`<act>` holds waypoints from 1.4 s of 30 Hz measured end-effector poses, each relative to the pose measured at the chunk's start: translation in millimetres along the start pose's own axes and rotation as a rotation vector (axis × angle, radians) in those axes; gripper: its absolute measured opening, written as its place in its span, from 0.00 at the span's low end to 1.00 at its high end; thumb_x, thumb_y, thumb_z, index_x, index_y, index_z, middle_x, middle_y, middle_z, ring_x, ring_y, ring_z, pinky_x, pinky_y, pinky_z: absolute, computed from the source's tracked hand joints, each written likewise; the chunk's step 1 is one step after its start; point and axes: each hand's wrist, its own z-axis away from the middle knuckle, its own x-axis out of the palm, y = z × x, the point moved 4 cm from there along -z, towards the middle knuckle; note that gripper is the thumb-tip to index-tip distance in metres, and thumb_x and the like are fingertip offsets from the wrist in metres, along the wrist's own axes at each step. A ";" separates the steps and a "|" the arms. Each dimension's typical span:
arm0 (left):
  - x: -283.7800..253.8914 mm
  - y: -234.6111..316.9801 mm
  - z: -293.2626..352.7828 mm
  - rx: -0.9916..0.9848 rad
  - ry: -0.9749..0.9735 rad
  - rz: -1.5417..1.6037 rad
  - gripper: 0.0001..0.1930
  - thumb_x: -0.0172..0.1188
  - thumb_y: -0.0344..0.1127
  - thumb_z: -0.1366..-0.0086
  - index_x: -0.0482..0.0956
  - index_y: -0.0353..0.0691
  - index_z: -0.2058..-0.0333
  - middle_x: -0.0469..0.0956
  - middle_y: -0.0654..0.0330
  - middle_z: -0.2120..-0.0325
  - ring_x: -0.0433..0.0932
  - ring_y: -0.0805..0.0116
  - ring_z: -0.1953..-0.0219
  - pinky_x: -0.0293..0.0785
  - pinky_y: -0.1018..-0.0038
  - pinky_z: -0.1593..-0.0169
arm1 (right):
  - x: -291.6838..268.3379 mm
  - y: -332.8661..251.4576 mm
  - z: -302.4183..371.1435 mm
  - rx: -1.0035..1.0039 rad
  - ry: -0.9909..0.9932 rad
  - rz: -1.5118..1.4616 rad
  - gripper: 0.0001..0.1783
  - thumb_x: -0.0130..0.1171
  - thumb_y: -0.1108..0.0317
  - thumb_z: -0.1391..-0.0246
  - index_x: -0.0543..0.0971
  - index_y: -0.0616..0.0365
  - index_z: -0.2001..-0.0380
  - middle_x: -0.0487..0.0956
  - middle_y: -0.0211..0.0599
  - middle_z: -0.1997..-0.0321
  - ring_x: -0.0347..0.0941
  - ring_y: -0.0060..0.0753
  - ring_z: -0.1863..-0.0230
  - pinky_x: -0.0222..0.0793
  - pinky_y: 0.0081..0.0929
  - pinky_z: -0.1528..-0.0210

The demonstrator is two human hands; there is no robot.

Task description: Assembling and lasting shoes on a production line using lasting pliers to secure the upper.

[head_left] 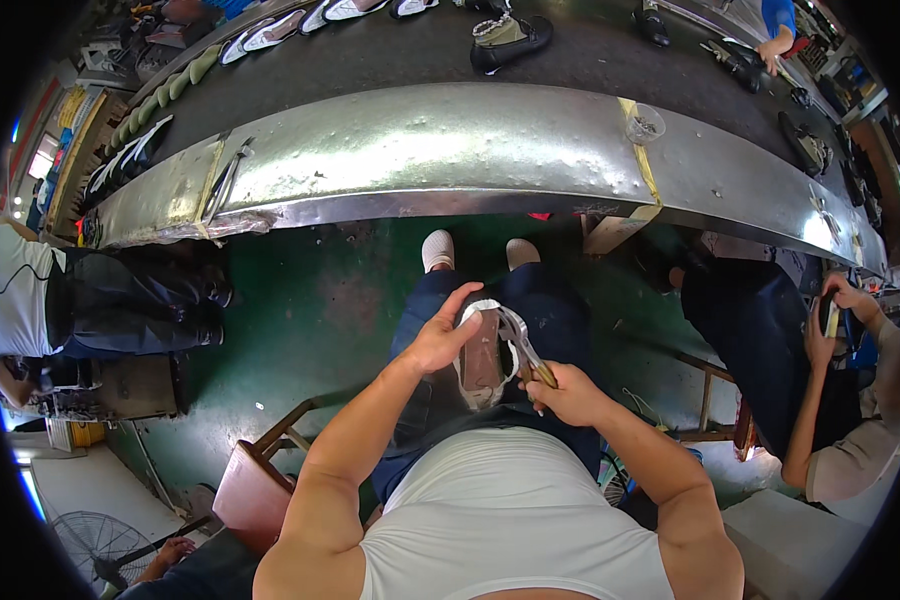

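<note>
A shoe [482, 355] is between the left hand [442, 337] and right hand [570, 394]. In front is a bench [420, 145]. A cup [645, 124] sits on its near edge, to the right. Another shoe [511, 46] sits farther back, left of the cup.

My left hand [444, 338] clamps firm, thumb [470, 325] and index finger [458, 298] spread, both pointing ahead and inward. My right hand [567, 396] closes just right of left grip and nearer my body, fingers curled. Left forearm [366, 412] and right forearm [645, 440] angle back, outward from grips, elbows bent wide, upper arms [318, 530] bare.
</note>
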 end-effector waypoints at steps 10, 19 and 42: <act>-9.3 -10.6 -13.5 0.038 0.114 -0.212 0.24 0.49 0.44 0.24 0.60 0.47 0.33 0.70 0.60 0.43 0.68 0.70 0.42 0.63 0.72 0.38 | 9.4 -26.9 -25.4 0.053 -0.088 -0.325 0.15 0.53 0.68 0.34 0.75 0.64 0.49 0.81 0.37 0.60 0.77 0.27 0.59 0.73 0.26 0.54; -25.3 -14.9 -15.6 0.005 0.193 -0.332 0.23 0.55 0.41 0.27 0.69 0.43 0.38 0.77 0.57 0.49 0.73 0.68 0.46 0.68 0.71 0.41 | -1.7 -20.7 -53.8 0.180 -0.090 -0.046 0.12 0.54 0.62 0.34 0.76 0.62 0.64 0.80 0.37 0.72 0.78 0.28 0.72 0.74 0.26 0.68; 1.8 74.0 49.3 0.422 0.243 -0.367 0.44 0.68 0.26 0.42 0.50 0.34 0.32 0.62 0.43 0.35 0.64 0.49 0.33 0.60 0.61 0.32 | -22.3 -55.1 27.6 -0.434 0.004 0.470 0.21 0.61 0.71 0.43 0.73 0.62 0.46 0.80 0.43 0.64 0.80 0.45 0.65 0.75 0.36 0.59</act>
